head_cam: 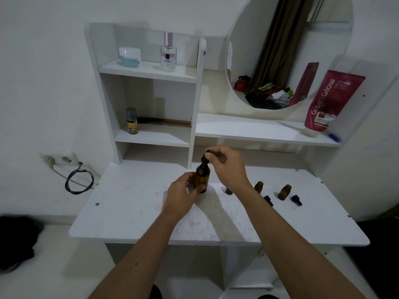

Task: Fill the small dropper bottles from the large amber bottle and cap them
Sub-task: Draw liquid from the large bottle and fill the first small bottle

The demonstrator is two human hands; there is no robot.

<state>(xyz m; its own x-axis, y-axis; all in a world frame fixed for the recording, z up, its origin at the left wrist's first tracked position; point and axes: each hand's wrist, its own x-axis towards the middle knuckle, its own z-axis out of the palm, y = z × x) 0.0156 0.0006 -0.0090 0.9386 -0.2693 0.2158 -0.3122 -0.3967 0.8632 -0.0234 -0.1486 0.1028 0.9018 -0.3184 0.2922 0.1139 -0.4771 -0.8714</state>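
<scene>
The large amber bottle [202, 176] stood upright on the white tabletop [133, 212], near the middle, in front of the shelf unit [151, 137]. The step in hand appeared to be working its black dropper cap [205, 157] at the neck — whether unscrewing or tightening could not be told. To do this well, the body should be held fast against the table so it cannot tip or turn, while the cap is twisted squarely about the neck and lifted straight up, since any tilt could spill liquid or knock the pipette on the rim. The left hand [183, 190] was wrapped partly around the lower body of the bottle, its fingers curled closed on the glass, thumb at the front. The right hand [226, 167] came from above, its fingertips [209, 156] pinched narrowly on the cap, the remaining fingers loosely bent. To the right, well apart from the large bottle, two small dropper bottles [284, 192] stood open, with two loose dropper caps [296, 200] lying just beside them; a third dark item sat partly hidden behind the right wrist.
</scene>
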